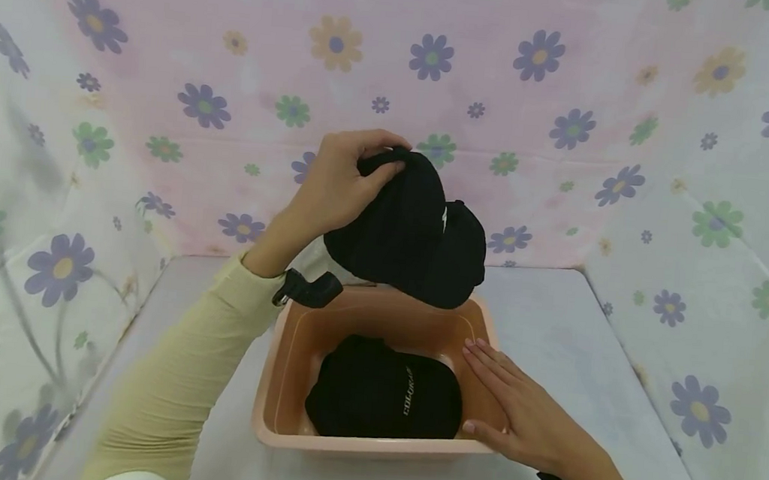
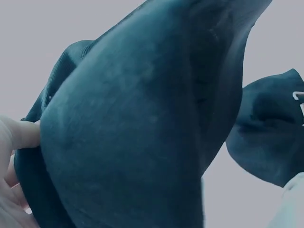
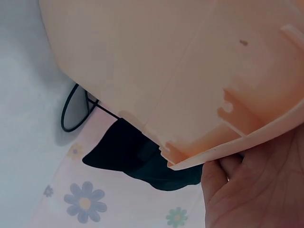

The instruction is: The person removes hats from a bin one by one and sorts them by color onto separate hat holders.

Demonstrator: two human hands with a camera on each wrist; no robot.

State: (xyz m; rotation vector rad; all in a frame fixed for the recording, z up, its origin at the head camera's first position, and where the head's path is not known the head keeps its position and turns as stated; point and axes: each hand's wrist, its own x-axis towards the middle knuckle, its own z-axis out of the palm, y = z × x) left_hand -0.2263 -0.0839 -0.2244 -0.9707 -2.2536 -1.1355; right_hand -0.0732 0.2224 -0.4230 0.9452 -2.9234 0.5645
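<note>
My left hand (image 1: 345,180), raised over the back of the tub, pinches a black cap (image 1: 392,225) by its upper edge, thumb in front. A small white mark shows on the cap, partly hidden by a fold. The cap fills much of the left wrist view. Below it, in the peach plastic tub (image 1: 375,446), lies dark headwear with pale lettering, a black cap (image 1: 379,390); whether more than one is there I cannot tell. My right hand (image 1: 526,417) rests on the tub's right rim near the front corner, fingers extended. In the right wrist view, the tub's outer wall (image 3: 142,57) hides the inside.
A pale table (image 1: 552,344) bears the tub. Flower-patterned cloth (image 1: 398,60) hangs behind and on both sides. Something whitish (image 1: 318,265) is partly visible behind the tub. A thin black loop (image 3: 66,116) shows beside the tub in the right wrist view.
</note>
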